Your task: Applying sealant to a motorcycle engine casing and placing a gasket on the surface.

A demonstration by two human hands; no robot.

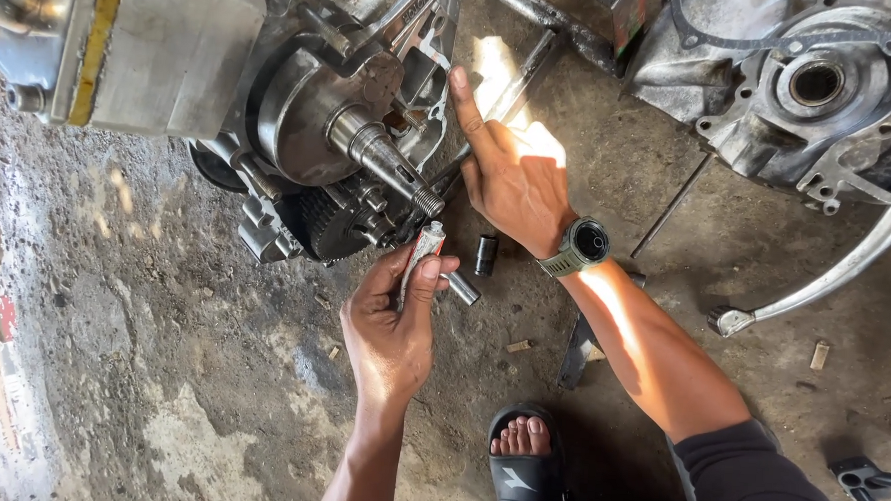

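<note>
My left hand (pixel 390 323) grips a small tube (pixel 424 250) with a red and white body, its tip pointing up toward the gears of an opened engine case (pixel 316 125). A threaded crankshaft end (pixel 389 163) sticks out of the case just above the tube. My right hand (pixel 509 168), with a watch (pixel 581 246) on the wrist, reaches up with the index finger stretched out and touching the edge of the engine case. It holds nothing.
A second engine cover (pixel 823 97) with a gasket lies at the top right. A chrome lever (pixel 825 277) lies right of my arm. Small metal sleeves (pixel 485 254) sit on the dirty concrete floor. A sandalled foot (pixel 525 454) is at the bottom.
</note>
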